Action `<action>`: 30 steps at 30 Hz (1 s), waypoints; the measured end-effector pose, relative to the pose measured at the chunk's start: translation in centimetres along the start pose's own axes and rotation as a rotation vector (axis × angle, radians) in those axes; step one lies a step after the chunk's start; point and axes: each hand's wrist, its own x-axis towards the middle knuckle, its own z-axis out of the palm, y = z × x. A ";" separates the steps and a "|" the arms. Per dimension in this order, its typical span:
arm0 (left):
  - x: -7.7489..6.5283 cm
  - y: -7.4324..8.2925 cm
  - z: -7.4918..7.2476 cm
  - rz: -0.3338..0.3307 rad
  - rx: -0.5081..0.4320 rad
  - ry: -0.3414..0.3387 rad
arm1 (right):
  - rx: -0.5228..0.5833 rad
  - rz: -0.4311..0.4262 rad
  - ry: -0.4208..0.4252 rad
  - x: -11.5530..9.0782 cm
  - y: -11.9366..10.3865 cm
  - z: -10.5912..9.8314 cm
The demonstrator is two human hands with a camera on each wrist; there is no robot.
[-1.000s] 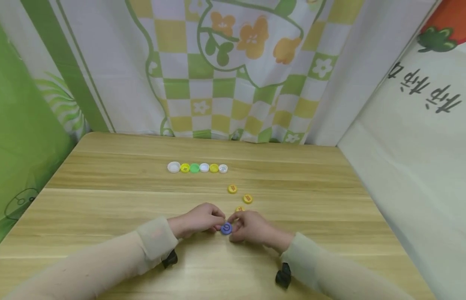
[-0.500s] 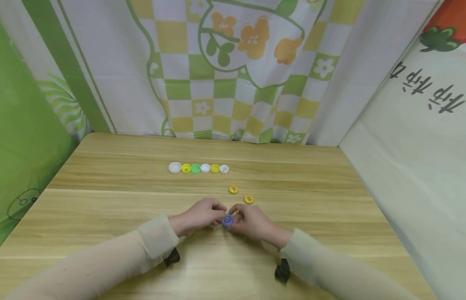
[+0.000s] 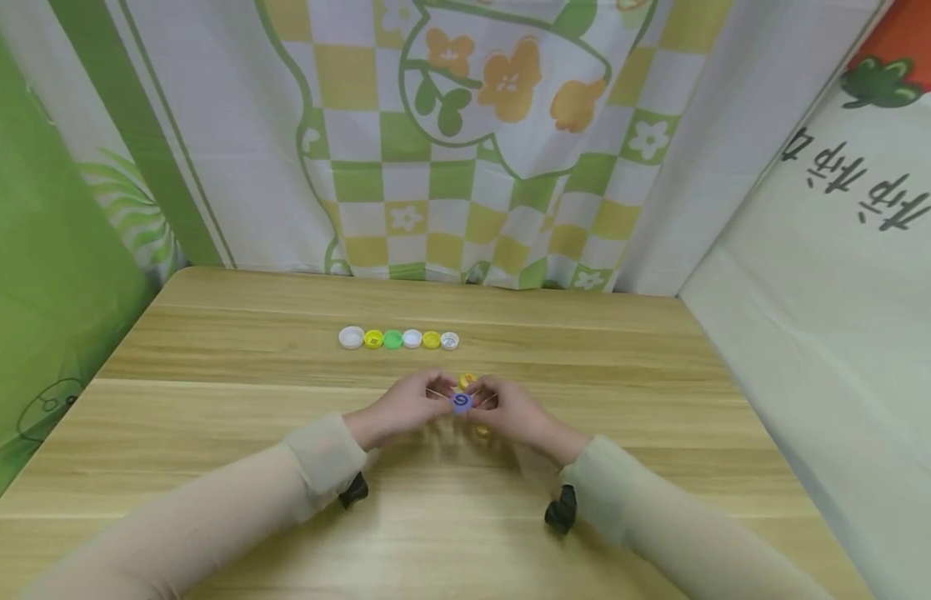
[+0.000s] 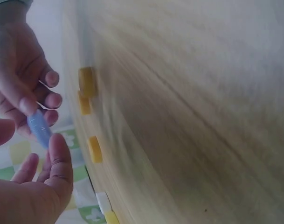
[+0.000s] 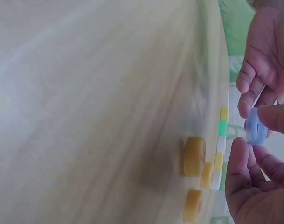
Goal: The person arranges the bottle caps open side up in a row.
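Blue cap [image 3: 461, 403] has moved forward, above the table [image 3: 450, 542]; my right hand [image 3: 513, 413] pinches it; whether my left hand [image 3: 405, 405] does too, I cannot tell; likely carrying; lowering would need steadiness.

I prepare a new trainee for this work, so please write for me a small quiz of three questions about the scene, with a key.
1. True or false: the blue-purple cap is raised off the table.
2. In the head view, how many caps form the straight row?
3. In that row, which colour is the third cap from the left: a) white, b) green, c) yellow?

Key
1. True; it is up between the left hand and right hand.
2. Six.
3. b, green.
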 end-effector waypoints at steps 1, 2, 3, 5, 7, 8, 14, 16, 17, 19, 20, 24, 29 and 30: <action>0.2 0.0 0.0 0.008 0.003 0.001 | 0.020 0.007 0.003 0.1 0.1 -0.1; 0.4 -0.1 0.0 0.019 0.010 0.002 | 0.051 0.017 0.000 0.2 0.1 -0.3; 0.5 -0.2 0.0 0.028 0.012 0.004 | 0.086 0.026 -0.004 0.3 0.1 -0.4; 0.9 -0.3 0.0 0.038 0.016 0.014 | 0.156 0.042 -0.012 0.5 0.1 -0.7; 1.3 -0.3 0.0 0.040 0.025 0.034 | 0.234 0.061 -0.026 0.7 0.1 -0.9; 1.5 -0.3 0.0 0.039 0.030 0.046 | 0.261 0.064 -0.035 0.8 0.2 -1.0; 3.1 -0.2 0.0 0.061 0.073 0.101 | 0.340 0.126 -0.027 2.0 0.5 -1.8; 3.7 -0.1 -0.1 0.065 0.083 0.112 | 0.354 0.149 -0.013 2.5 0.6 -2.2; 3.9 0.0 -0.1 0.062 0.081 0.115 | 0.362 0.155 -0.008 2.7 0.6 -2.3; 4.3 0.0 -0.1 0.054 0.074 0.124 | 0.382 0.167 -0.004 3.1 0.7 -2.6; 4.5 0.0 -0.1 0.049 0.073 0.128 | 0.395 0.172 -0.006 3.3 0.7 -2.7; 5.1 -0.1 -0.2 0.033 0.048 0.133 | 0.437 0.189 -0.004 3.8 0.8 -3.1; 5.8 -0.2 -0.2 0.018 -0.058 0.137 | 0.473 0.210 0.004 4.3 1.0 -3.3; 6.0 -0.3 -0.2 0.015 -0.081 0.143 | 0.486 0.215 0.007 4.5 1.0 -3.4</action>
